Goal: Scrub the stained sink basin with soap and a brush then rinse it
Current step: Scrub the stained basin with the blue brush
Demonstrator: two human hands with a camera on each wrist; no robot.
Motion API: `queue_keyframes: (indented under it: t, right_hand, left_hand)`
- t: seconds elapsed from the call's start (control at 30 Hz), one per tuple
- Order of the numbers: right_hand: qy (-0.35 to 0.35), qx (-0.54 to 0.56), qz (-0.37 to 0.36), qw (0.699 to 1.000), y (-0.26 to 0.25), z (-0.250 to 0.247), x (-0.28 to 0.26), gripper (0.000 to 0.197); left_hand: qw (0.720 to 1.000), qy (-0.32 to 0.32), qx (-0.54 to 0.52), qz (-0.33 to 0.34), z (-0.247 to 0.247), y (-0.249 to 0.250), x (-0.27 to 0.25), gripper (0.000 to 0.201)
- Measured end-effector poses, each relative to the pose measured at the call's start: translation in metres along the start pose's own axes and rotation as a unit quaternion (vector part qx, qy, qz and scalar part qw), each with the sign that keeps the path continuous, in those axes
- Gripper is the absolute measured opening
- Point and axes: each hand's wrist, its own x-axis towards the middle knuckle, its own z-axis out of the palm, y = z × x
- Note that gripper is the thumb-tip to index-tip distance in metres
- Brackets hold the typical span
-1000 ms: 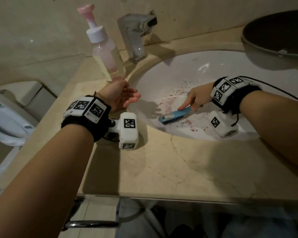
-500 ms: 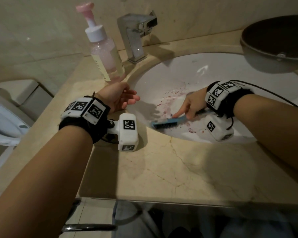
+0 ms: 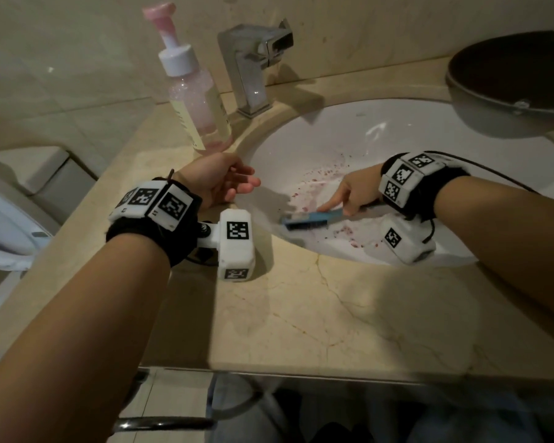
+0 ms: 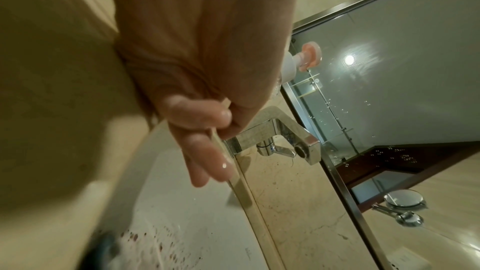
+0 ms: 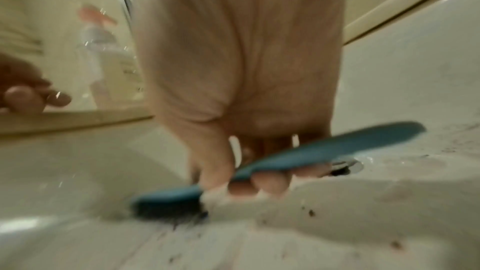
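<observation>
Scrubbing mid-frame: right hand (image 3: pixel 357 190) clamped on brush (image 3: pixel 311 219), bristles on basin (image 3: pixel 429 129); red stains (image 3: pixel 320 177) left, rinse not begun; left hand (image 3: pixel 216 180) loose, holding nothing, at rim

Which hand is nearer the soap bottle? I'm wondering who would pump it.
Left. The left hand hovers just in front of the soap bottle at the basin's edge; the right hand is down in the basin, gripping the brush.
</observation>
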Motion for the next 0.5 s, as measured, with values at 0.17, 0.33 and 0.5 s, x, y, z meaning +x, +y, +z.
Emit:
queue_keyframes:
  t: [0.17, 0.33, 0.5]
  right_hand:
    - [0.102, -0.012, -0.011, 0.995, -0.013, 0.009, 0.022, 0.033]
    - [-0.027, 0.0, -0.048, 0.998, -0.015, -0.001, -0.005, 0.051]
    - [0.055, -0.054, -0.004, 0.997, -0.025, 0.0, 0.012, 0.043]
  left_hand:
    - [1.0, -0.001, -0.001, 0.002, 0.0, -0.001, 0.0, 0.025]
    - [1.0, 0.0, 0.0, 0.001, -0.001, -0.001, 0.002, 0.025]
    - [1.0, 0.0, 0.008, 0.0, 0.0, -0.001, 0.002, 0.024]
